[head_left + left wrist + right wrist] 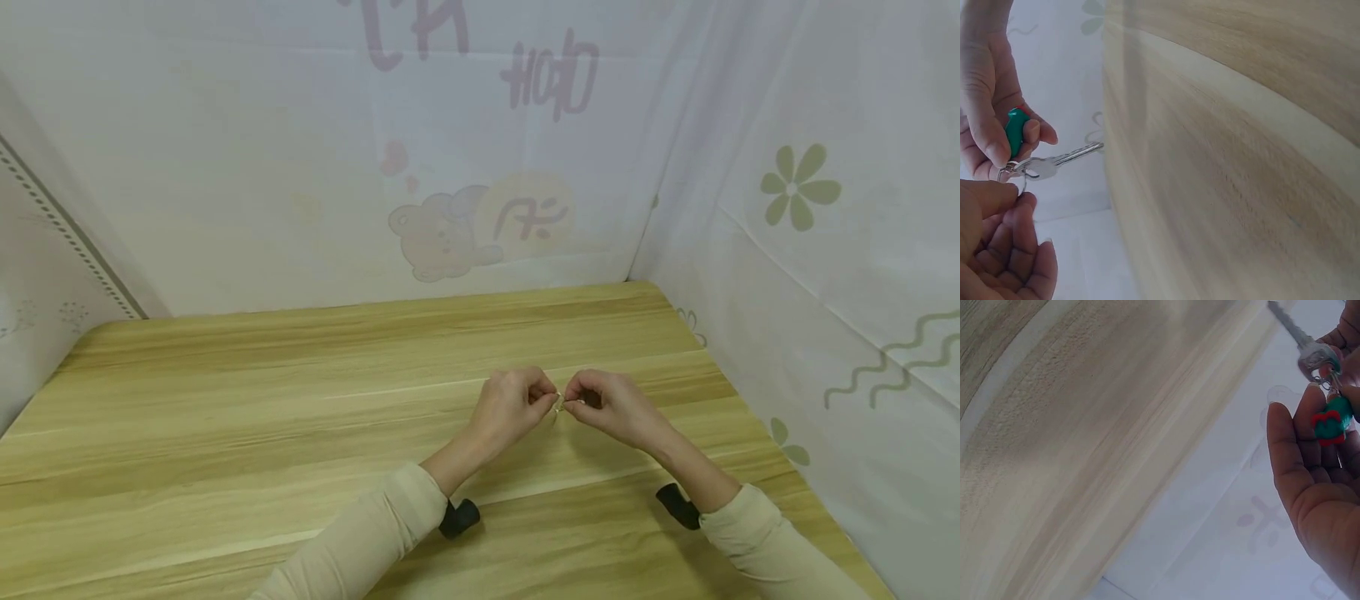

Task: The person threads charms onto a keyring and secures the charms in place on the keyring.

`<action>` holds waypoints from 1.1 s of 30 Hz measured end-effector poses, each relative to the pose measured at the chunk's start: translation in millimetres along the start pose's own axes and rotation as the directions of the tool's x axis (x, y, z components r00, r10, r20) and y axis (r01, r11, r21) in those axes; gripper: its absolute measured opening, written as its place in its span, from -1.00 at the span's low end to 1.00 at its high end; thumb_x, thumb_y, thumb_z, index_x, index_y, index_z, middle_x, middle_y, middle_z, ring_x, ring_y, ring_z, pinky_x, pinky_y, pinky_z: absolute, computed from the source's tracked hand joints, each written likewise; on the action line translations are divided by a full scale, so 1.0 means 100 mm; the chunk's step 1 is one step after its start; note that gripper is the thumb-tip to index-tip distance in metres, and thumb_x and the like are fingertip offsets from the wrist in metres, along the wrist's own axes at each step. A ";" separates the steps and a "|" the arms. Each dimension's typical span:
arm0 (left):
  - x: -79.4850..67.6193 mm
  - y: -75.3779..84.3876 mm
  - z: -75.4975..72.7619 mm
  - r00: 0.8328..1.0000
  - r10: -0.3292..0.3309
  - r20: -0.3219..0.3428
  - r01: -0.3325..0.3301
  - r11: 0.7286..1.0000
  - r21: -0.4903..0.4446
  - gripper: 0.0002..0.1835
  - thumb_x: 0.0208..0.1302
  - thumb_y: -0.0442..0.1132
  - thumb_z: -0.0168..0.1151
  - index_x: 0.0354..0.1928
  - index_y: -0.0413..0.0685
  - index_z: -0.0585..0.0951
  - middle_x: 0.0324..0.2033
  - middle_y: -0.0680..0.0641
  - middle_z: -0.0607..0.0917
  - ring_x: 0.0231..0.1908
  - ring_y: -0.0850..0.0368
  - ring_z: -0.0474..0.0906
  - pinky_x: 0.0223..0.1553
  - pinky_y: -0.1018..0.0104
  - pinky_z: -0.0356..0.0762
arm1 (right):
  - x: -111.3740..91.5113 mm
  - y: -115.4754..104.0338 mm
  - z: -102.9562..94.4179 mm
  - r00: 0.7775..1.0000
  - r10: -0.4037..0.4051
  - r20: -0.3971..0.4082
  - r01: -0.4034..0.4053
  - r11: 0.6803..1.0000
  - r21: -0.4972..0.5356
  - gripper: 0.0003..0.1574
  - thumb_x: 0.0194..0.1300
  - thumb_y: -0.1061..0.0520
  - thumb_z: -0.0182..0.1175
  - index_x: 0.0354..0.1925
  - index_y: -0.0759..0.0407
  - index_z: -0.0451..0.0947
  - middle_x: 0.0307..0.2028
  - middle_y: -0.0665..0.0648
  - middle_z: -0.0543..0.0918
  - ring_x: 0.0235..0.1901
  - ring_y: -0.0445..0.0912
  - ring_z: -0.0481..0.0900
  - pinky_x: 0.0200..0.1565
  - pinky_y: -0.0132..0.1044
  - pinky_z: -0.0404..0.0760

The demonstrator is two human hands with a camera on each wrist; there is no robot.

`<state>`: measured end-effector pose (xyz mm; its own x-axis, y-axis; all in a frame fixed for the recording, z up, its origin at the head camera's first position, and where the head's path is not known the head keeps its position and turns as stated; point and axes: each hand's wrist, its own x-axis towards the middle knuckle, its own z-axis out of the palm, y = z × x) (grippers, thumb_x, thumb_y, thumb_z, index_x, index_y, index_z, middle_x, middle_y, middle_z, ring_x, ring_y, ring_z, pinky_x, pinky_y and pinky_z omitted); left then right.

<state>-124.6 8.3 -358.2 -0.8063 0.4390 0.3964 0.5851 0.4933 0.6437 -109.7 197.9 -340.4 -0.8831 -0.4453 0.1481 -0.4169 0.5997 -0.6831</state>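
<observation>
Both hands meet over the right half of the table. My left hand [510, 410] pinches a thin metal key ring [1023, 185] between thumb and forefinger. A silver key [1045, 167] hangs on that ring, its blade pointing away from the fingers toward the table. Fingertips of my right hand [617, 410] hold a small green and red charm [1333, 420], joined to the ring by a short metal link [1007, 167]. In the right wrist view the left hand is mostly cut off by the frame edge.
The wood-grain table [225, 433] spreads beneath both hands. Printed white cloth [300, 167] hangs behind it and along the sides. Black wrist-worn pieces [459, 518] show below the forearms, near the cream sleeves [367, 525].
</observation>
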 end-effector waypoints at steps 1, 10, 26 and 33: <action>0.00 0.00 0.00 1.000 0.008 0.012 -0.008 1.000 0.019 -0.96 0.15 -0.32 0.32 -0.42 -0.13 0.66 -0.51 0.02 0.72 -0.53 0.31 0.60 -0.51 0.66 0.43 | 0.00 0.00 0.00 1.000 -0.004 0.003 0.004 1.000 -0.008 -0.87 0.20 0.32 0.22 -0.43 0.13 0.52 -0.48 -0.03 0.53 -0.55 -0.29 0.35 -0.54 -0.44 0.40; -0.01 0.03 0.01 0.981 0.195 -0.026 -0.185 0.961 0.206 -0.95 0.11 -0.33 0.35 -0.44 -0.07 0.65 -0.51 0.06 0.69 -0.51 0.31 0.58 -0.49 0.58 0.44 | 0.01 -0.02 0.00 0.999 -0.026 0.030 0.028 0.998 -0.060 -0.86 0.19 0.31 0.22 -0.44 0.11 0.52 -0.47 -0.05 0.55 -0.52 -0.28 0.39 -0.48 -0.43 0.44; -0.01 0.02 0.02 0.997 0.072 -0.025 -0.069 0.993 0.100 -0.94 0.08 -0.34 0.36 -0.48 -0.07 0.67 -0.59 0.07 0.69 -0.60 0.34 0.52 -0.57 0.65 0.35 | -0.02 0.02 0.00 1.000 0.010 0.019 -0.010 1.000 -0.016 -0.90 0.22 0.29 0.22 -0.41 0.13 0.53 -0.48 -0.02 0.55 -0.54 -0.28 0.36 -0.52 -0.44 0.41; -0.02 0.02 0.03 0.999 0.013 -0.045 -0.012 1.000 0.020 -0.93 0.09 -0.33 0.37 -0.49 -0.09 0.66 -0.57 0.02 0.70 -0.59 0.29 0.58 -0.56 0.65 0.40 | -0.02 0.03 0.02 1.000 0.013 -0.007 -0.013 0.999 -0.031 -0.90 0.21 0.28 0.24 -0.42 0.13 0.53 -0.51 -0.04 0.54 -0.57 -0.29 0.35 -0.54 -0.44 0.41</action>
<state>-121.5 10.8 -359.6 -0.8017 0.4110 0.4339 0.5964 0.5030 0.6255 -108.1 199.0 -344.5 -0.8900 -0.4325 0.1445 -0.4116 0.6256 -0.6628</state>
